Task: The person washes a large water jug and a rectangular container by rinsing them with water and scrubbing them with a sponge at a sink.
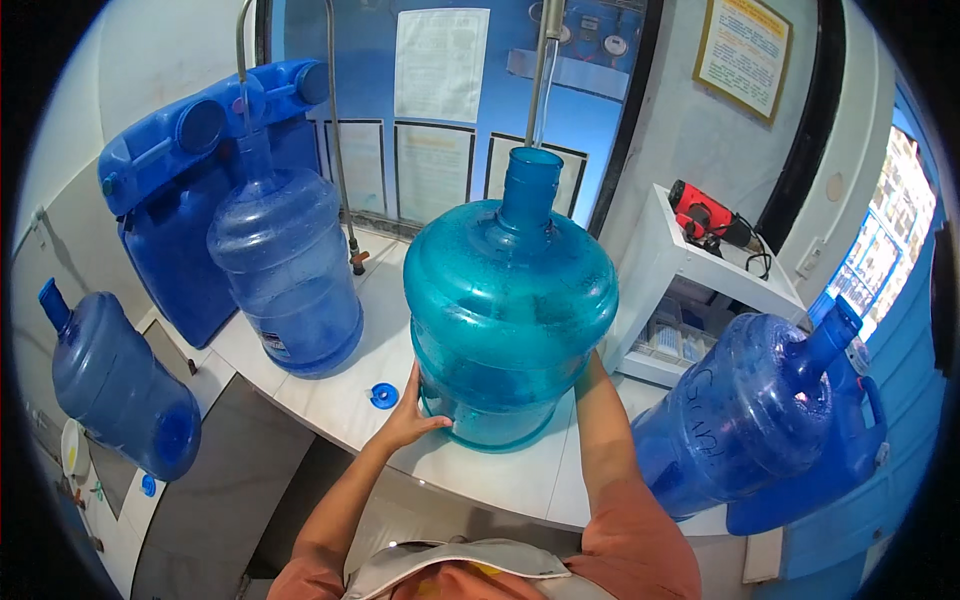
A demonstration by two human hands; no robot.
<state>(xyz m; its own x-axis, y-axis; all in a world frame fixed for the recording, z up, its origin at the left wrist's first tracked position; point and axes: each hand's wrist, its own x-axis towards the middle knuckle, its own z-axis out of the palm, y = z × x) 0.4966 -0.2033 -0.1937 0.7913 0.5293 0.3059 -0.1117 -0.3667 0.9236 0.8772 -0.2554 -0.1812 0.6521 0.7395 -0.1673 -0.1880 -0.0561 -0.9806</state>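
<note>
A large turquoise plastic water jug stands upright on the white tiled counter in front of me. My left hand is on its lower left side, thumb across the front. Around the right side goes my right forearm; the hand itself is hidden behind the jug. The jug's open neck is just below or in front of a clear filling tube; I cannot tell which. A blue cap lies on the counter left of my left hand.
A blue jug stands left, beneath a bent metal pipe. Behind it are blue rectangular containers. Another jug is at far left. On the right are a jug with handwriting and a white cabinet bearing a red corded power tool.
</note>
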